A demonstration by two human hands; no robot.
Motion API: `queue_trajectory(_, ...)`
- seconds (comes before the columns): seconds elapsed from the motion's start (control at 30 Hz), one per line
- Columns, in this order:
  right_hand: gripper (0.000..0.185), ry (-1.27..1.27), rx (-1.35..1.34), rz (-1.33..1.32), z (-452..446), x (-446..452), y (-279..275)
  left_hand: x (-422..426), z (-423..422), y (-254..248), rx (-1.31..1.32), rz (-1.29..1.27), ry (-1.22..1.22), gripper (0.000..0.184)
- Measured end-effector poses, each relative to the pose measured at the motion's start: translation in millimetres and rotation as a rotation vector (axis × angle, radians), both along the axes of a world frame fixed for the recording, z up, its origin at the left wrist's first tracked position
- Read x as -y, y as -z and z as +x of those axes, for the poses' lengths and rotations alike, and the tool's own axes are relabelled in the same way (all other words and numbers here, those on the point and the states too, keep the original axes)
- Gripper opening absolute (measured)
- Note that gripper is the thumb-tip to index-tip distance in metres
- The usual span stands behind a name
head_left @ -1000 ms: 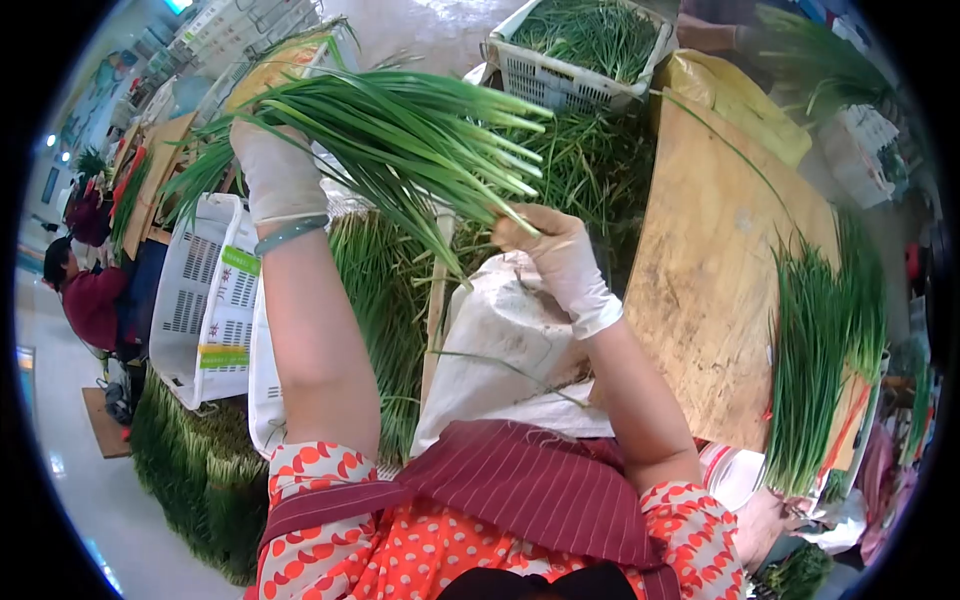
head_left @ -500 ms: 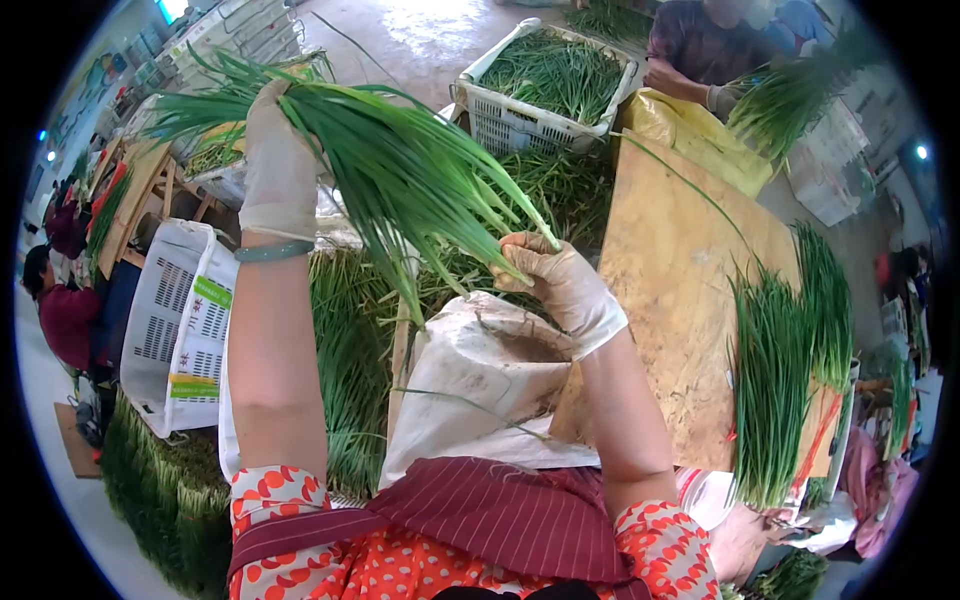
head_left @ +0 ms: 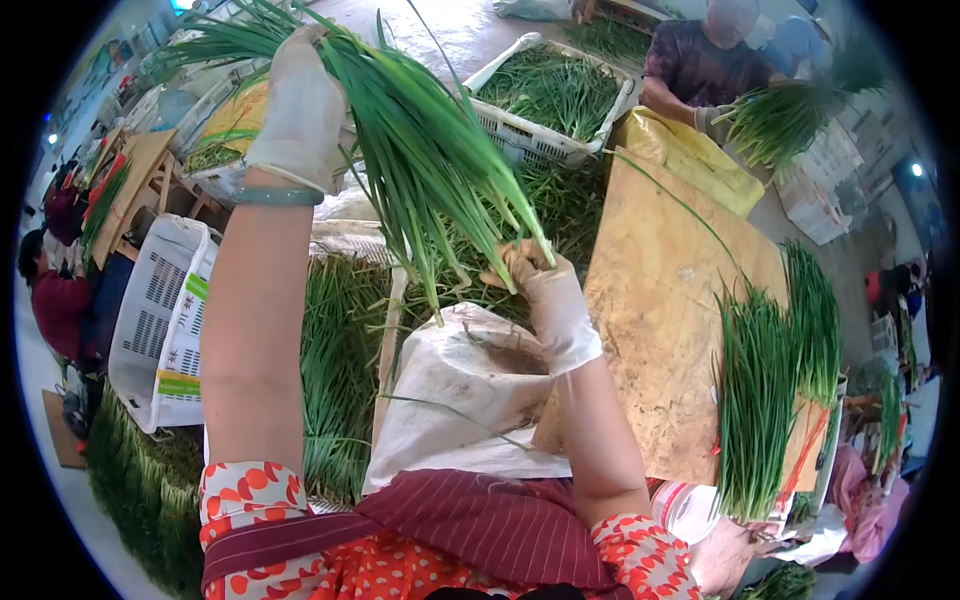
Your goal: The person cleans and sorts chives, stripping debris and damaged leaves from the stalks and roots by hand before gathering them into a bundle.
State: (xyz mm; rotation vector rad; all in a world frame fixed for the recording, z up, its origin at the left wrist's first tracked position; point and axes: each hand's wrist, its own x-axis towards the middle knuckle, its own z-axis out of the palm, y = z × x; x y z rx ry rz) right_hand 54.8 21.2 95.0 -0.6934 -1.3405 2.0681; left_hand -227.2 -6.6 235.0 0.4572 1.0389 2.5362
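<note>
A long bunch of garlic chives (head_left: 420, 130) hangs at a slant across the upper middle of the view, its pale stem ends low and to the right. My left hand (head_left: 303, 105), in a whitish glove, is closed around the leafy part. At the stem ends, my right hand (head_left: 555, 305), also gloved, has its fingers pinched together on a few stems. Below them stands a soiled white sack (head_left: 440, 375) with its mouth open. Beside my right forearm lies a stained wooden board (head_left: 650, 330), bearing neat bundles of chives (head_left: 760, 400) at its right.
Behind the sack is a heap of loose chives (head_left: 555, 190). A white crate (head_left: 530, 145) full of chives stands beyond. More chives (head_left: 340, 350) lie left of the sack, near a tilted white crate (head_left: 150, 310). Across the board, a co-worker (head_left: 700, 65) holds another bunch.
My right hand has shifted slightly left, still at the stem ends. My left hand has risen a little with the bunch. The camera view has also shifted slightly.
</note>
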Motion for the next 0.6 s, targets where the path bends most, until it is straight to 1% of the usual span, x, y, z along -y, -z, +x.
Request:
queue_trajectory(0.03,0.016,0.013,0.042,0.059,1,-3,9,-4,-12,-2,0.065,0.013,-0.04,0.015)
queue_trajectory(0.07,0.016,0.009,0.043,0.06,3,-6,18,3,-12,-1,0.066,0.013,-0.044,0.015)
queue_trajectory(0.1,0.016,0.014,0.115,0.114,6,-9,27,12,-10,1,0.015,0.091,0.159,0.015)
queue_trajectory(0.17,0.015,0.032,0.231,0.202,12,-18,35,11,-9,1,-0.025,0.101,0.231,0.014)
queue_trajectory(0.2,0.015,0.028,0.233,0.203,15,-20,35,11,-8,1,-0.045,0.105,0.267,0.014)
queue_trajectory(0.23,0.016,0.04,0.292,0.237,19,-22,35,11,-8,-1,0.031,0.049,0.231,0.013)
queue_trajectory(0.27,0.016,0.054,0.35,0.271,24,-23,36,8,-19,5,0.027,0.072,0.204,0.012)
queue_trajectory(0.3,0.017,0.045,0.486,0.355,30,-25,43,5,-31,10,0.023,0.095,0.176,0.012)
queue_trajectory(0.33,0.017,0.044,0.487,0.356,40,-28,54,2,-42,14,0.019,0.118,0.149,0.012)
queue_trajectory(0.4,0.023,-0.168,1.045,0.765,56,-33,72,5,-59,11,0.067,0.173,0.192,0.012)
queue_trajectory(0.43,0.03,-0.017,1.009,1.004,59,-24,64,6,-69,10,0.082,0.205,0.199,0.012)
queue_trajectory(0.47,0.03,-0.021,1.013,0.998,57,-20,52,6,-79,9,0.096,0.236,0.206,0.012)
queue_trajectory(0.5,0.034,0.152,0.894,1.003,49,-18,28,14,-67,-8,0.06,-0.026,0.186,0.012)
queue_trajectory(0.53,0.037,0.324,0.771,1.001,41,-15,7,14,-63,-10,0.04,-0.158,0.176,0.012)
queue_trajectory(0.57,0.037,0.328,0.775,0.997,34,-12,-8,14,-59,-12,0.021,-0.289,0.172,0.012)
queue_trajectory(0.6,0.042,0.364,0.644,1.263,25,-9,-21,11,-64,0,0.003,-0.141,0.236,0.013)
